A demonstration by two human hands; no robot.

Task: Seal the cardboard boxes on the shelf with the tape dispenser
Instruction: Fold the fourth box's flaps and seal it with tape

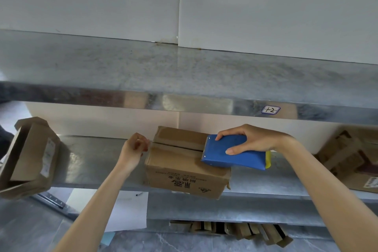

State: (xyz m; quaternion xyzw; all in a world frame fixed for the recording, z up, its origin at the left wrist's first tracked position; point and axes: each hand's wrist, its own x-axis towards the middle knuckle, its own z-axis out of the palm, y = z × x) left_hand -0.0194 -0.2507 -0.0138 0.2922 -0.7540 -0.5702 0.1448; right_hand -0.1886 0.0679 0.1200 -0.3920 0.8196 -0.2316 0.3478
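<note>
A brown cardboard box point(180, 168) with printed characters on its front stands on the metal shelf point(90, 161), its top flaps closed along a middle seam. My right hand point(249, 139) grips a blue tape dispenser point(231, 154) with a yellow end, resting on the right part of the box top over the seam. My left hand point(134, 149) is at the box's upper left corner, fingers curled together against the flap edge; whether it pinches tape I cannot tell.
An open cardboard box point(28, 157) lies tilted at the shelf's left end. Another box point(351, 159) sits at the right. An upper metal shelf point(184, 71) with a small label point(270, 109) overhangs. White paper point(128, 210) and flattened cardboard point(235, 230) lie below.
</note>
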